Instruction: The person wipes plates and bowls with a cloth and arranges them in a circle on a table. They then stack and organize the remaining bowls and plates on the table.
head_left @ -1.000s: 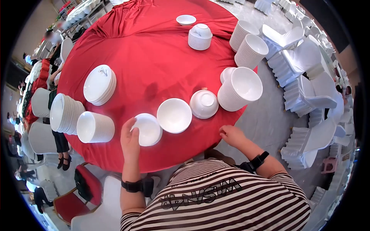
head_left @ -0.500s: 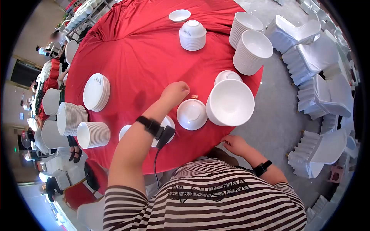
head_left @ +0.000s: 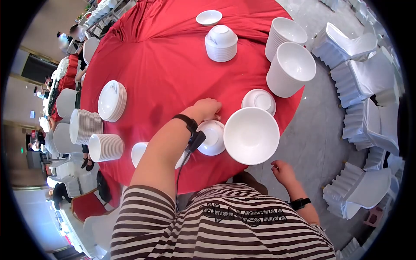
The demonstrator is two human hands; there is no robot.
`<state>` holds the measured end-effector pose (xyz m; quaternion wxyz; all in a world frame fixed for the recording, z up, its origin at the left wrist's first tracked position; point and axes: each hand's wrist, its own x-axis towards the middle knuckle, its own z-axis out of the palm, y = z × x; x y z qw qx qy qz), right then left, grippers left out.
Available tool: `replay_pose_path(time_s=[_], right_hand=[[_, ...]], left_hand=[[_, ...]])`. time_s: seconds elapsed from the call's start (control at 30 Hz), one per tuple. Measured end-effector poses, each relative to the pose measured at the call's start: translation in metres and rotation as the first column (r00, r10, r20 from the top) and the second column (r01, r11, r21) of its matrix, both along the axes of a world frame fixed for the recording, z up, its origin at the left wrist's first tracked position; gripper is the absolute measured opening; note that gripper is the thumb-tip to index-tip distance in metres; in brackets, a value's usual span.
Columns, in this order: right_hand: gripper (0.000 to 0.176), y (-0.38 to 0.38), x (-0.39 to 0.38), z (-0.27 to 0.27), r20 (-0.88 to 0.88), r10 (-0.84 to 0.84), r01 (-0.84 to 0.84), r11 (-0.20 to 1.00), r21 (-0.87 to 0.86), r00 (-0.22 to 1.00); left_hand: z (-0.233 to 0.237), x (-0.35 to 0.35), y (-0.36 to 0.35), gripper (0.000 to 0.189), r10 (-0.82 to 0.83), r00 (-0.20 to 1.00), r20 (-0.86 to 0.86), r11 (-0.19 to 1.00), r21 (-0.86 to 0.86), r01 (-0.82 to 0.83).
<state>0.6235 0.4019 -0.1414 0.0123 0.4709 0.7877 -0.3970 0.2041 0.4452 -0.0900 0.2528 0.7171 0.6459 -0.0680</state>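
My left hand (head_left: 208, 108) reaches over the red tablecloth, palm down, its fingers bent and pinched together at the cloth. Whatever lies between the fingertips is hidden. Just below it is an upturned white bowl (head_left: 211, 138), partly behind my wrist strap and its black cable. A large white bowl (head_left: 251, 136) stands mouth up to the right of that one, near the table edge. Behind it sits another upturned bowl (head_left: 261, 101). My right hand (head_left: 284, 172) hangs beside the table with curled fingers and nothing in them.
Tall stacks of white bowls (head_left: 291, 69) stand at the right edge. More upturned bowls (head_left: 221, 45) and a shallow dish (head_left: 209, 17) are farther back. Stacked plates (head_left: 112, 101) are on the left. White-covered chairs (head_left: 364, 117) line the right side; people are at the far left.
My left hand has moved right and down onto the spot where a small orange-pink scrap lay, now covered. My right hand has shifted slightly right and down. The view has turned a little.
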Motion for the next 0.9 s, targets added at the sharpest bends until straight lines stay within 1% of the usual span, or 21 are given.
replay_pose_path(time_s=[0.07,0.1,0.13,0.17,0.2,0.23,0.27,0.3,0.4,0.5,0.57,0.6,0.67,0.73,0.8,0.83,0.87,0.9], right_hand=[[0.020,-0.006,0.005,-0.019,0.094,0.079,-0.079,0.997,0.000,0.992],[0.020,-0.001,0.002,-0.027,0.127,0.103,-0.107,0.994,0.029,0.987],[0.020,0.003,-0.002,-0.027,0.108,0.102,-0.105,0.994,0.025,0.989],[0.021,0.001,-0.004,-0.024,0.088,0.103,-0.106,0.994,0.025,0.991],[0.021,0.001,-0.005,-0.023,0.070,0.112,-0.114,0.993,0.019,0.991],[0.022,0.000,-0.005,-0.023,0.051,0.110,-0.111,0.994,0.022,0.993],[0.023,0.002,-0.005,-0.024,0.039,0.114,-0.114,0.993,0.014,0.993],[0.024,0.007,-0.008,-0.023,0.042,0.106,-0.107,0.994,0.017,0.993],[0.025,0.014,-0.012,-0.017,0.054,0.110,-0.110,0.994,0.011,0.992],[0.026,0.021,-0.016,-0.020,0.031,0.139,-0.140,0.990,0.033,0.990],[0.027,0.023,-0.020,-0.022,0.033,0.152,-0.153,0.988,0.024,0.988],[0.026,0.024,-0.023,-0.022,0.018,0.180,-0.180,0.983,0.035,0.984],[0.025,0.025,-0.027,-0.022,-0.009,0.235,-0.234,0.971,0.054,0.972],[0.023,0.025,-0.036,-0.020,0.020,0.283,-0.284,0.956,0.073,0.959],[0.022,0.025,-0.046,-0.009,0.035,0.325,-0.327,0.941,0.089,0.945],[0.022,0.025,-0.051,0.003,0.038,0.343,-0.345,0.934,0.097,0.939],[0.022,0.023,-0.054,0.010,0.044,0.359,-0.362,0.926,0.106,0.932],[0.022,0.020,-0.055,0.007,0.037,0.365,-0.367,0.922,0.121,0.930]], left_hand=[[0.000,0.001,0.004,0.016,0.007,1.000,0.021,0.996,-0.089,-0.005],[0.004,0.005,0.002,0.014,0.024,1.000,-0.004,0.995,-0.094,-0.025],[0.012,0.009,-0.001,0.012,0.040,0.998,-0.039,0.996,-0.078,-0.043],[0.030,0.016,0.001,0.015,0.024,0.996,-0.091,0.994,-0.106,-0.034],[0.018,0.010,0.000,0.016,-0.003,0.997,-0.074,0.998,-0.069,-0.002],[0.009,0.007,0.000,0.019,-0.016,0.996,-0.087,0.998,-0.067,0.010],[0.011,0.008,0.000,0.024,0.025,0.995,-0.099,0.995,-0.096,-0.035],[0.010,0.004,0.000,0.026,-0.023,0.997,-0.078,0.998,-0.053,0.019],[0.031,0.002,-0.005,0.029,-0.027,0.999,-0.033,0.992,0.125,0.031],[0.057,-0.001,-0.027,0.032,0.063,0.994,0.091,0.956,0.281,-0.086],[0.090,0.001,-0.056,0.030,0.175,0.968,0.178,0.943,0.252,-0.216],[0.107,0.004,-0.073,0.029,0.231,0.948,0.221,0.931,0.231,-0.281],[0.131,0.011,-0.116,0.025,0.355,0.865,0.356,0.873,0.206,-0.443],[0.143,0.019,-0.159,0.020,0.409,0.797,0.445,0.809,0.227,-0.542],[0.141,0.022,-0.199,0.019,0.494,0.719,0.489,0.777,0.122,-0.618],[0.145,0.027,-0.217,0.016,0.548,0.651,0.526,0.744,0.049,-0.666],[0.151,0.036,-0.232,0.014,0.631,0.539,0.558,0.681,-0.067,-0.729],[0.151,0.041,-0.248,0.014,0.663,0.504,0.554,0.657,-0.108,-0.746]])
